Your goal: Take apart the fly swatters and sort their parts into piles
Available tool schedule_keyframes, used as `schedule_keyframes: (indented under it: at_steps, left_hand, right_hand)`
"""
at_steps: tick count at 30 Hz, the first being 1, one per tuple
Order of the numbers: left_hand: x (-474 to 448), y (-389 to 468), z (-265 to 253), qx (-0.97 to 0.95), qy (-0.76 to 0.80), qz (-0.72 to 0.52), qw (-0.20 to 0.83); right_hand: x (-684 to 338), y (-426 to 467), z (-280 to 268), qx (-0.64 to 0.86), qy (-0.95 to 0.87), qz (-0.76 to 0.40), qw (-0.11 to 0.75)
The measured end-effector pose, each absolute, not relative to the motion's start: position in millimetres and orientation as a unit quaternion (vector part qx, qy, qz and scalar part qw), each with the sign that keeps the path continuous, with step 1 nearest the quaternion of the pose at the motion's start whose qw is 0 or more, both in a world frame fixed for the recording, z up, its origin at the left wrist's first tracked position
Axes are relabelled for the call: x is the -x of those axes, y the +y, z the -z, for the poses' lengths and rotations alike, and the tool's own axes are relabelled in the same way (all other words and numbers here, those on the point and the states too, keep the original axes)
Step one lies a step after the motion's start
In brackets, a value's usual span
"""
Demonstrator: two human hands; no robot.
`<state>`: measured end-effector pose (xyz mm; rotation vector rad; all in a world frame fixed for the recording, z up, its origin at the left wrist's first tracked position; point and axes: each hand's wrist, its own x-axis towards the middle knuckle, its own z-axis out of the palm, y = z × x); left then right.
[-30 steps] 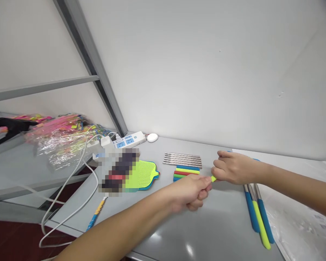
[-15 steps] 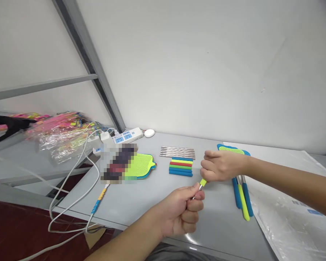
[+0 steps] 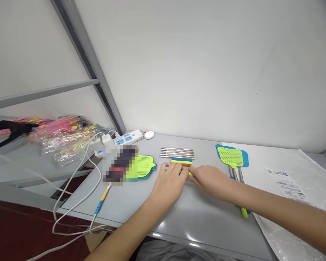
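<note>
My left hand (image 3: 171,179) is closed over a thin metal rod, whose shiny tip pokes out at its left side. My right hand (image 3: 208,179) pinches the end of a lime-green handle sleeve (image 3: 190,173); fingers cover most of it. Both hands are close together, just in front of a row of coloured handle sleeves (image 3: 182,160) in blue, lime and red, and partly hide it. Behind that row lie several bare metal rods (image 3: 176,153) side by side. To the right, fly swatters (image 3: 230,156) with lime and blue heads lie stacked, their handles partly behind my right forearm.
Loose swatter heads (image 3: 143,166) lie at left beside a pixelated phone-like object (image 3: 122,165) on a cable. A power strip (image 3: 128,137) and a white round-edged device (image 3: 149,135) stand behind. White plastic packaging (image 3: 285,181) covers the right side. Bagged colourful items (image 3: 67,134) fill the left shelf.
Both hands have moved away from me, down to the row of sleeves, still holding the rod and lime sleeve. My right forearm no longer covers the swatter heads.
</note>
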<state>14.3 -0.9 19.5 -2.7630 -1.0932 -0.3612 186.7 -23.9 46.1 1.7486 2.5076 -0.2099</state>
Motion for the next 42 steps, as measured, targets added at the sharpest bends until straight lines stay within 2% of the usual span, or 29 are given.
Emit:
schedule_keyframes:
  at_steps: [5, 10, 16, 22, 27, 32, 37, 42]
  left_hand:
    - [-11.4, -1.3, -8.8, 0.931, -0.34, 0.11, 0.071]
    - [-29.6, 8.8, -26.9, 0.929, -0.334, 0.13, 0.089]
    - [-55.3, 37.0, -59.7, 0.946, -0.263, 0.156, 0.109]
    - [-77.6, 51.3, -63.9, 0.962, -0.173, 0.182, 0.11]
    - [-68.4, 62.3, -50.6, 0.98, -0.085, 0.16, 0.081]
    - [-59.5, 71.7, -39.3, 0.985, -0.096, 0.143, 0.027]
    - [-65.8, 68.1, -31.4, 0.973, -0.191, 0.115, -0.053]
    - [-66.7, 51.8, -35.5, 0.934, -0.281, 0.107, -0.191]
  right_hand:
    - [-179.2, -13.3, -42.8, -0.588, 0.807, 0.044, 0.044]
    - [-188.2, 4.2, -55.2, -0.62, 0.781, 0.07, 0.032]
    - [-219.3, 16.6, -74.1, -0.616, 0.754, 0.228, 0.007]
    - [-250.4, 17.1, -82.0, -0.55, 0.698, 0.456, 0.06]
    - [-252.6, 5.1, -75.1, -0.523, 0.675, 0.513, 0.094]
    - [-243.7, 1.2, -65.5, -0.568, 0.7, 0.427, 0.072]
    - [-237.8, 9.3, -56.8, -0.644, 0.746, 0.165, 0.036]
    - [-243.9, 11.4, -46.1, -0.601, 0.798, -0.025, 0.027]
